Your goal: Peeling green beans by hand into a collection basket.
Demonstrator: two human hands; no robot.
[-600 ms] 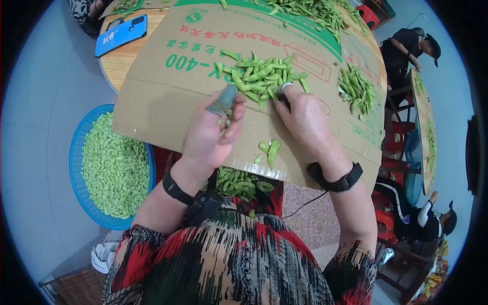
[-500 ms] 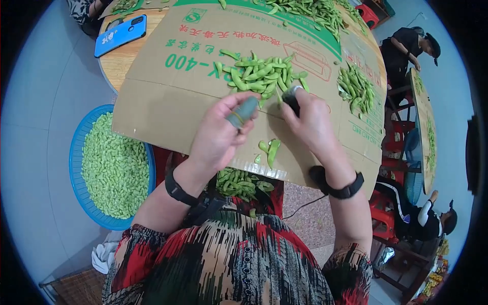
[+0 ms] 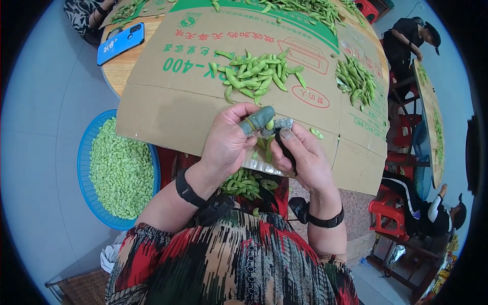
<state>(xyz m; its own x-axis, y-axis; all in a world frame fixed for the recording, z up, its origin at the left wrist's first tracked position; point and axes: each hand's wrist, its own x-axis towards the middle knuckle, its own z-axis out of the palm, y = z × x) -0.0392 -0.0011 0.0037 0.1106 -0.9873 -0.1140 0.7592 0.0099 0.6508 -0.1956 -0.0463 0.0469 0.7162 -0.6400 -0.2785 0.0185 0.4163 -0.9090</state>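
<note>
My left hand [image 3: 223, 137] and my right hand [image 3: 307, 157] meet over the near edge of a flattened cardboard sheet [image 3: 168, 109]. A green edamame pod [image 3: 270, 125] is pinched between them, mostly hidden by the fingers. A dark green cover [image 3: 259, 118] sheathes a digit of my left hand. Grey-and-black wrapping [image 3: 283, 123] covers part of my right hand's fingers. Beyond my hands lies a loose pile of edamame pods [image 3: 259, 73]. Below them, past the sheet's edge, more pods [image 3: 241, 184] lie near my lap.
A blue basket [image 3: 83, 170] full of shelled beans stands at the left. A blue phone [image 3: 121, 44] lies on the wooden table [image 3: 118, 81]. Another pod heap [image 3: 356, 81] is at the right. Other people [image 3: 409, 38] are at the far right and upper left.
My right hand has come away from the pod pile and moved nearer to me, meeting my left hand with a pod between them. My left hand has shifted slightly right.
</note>
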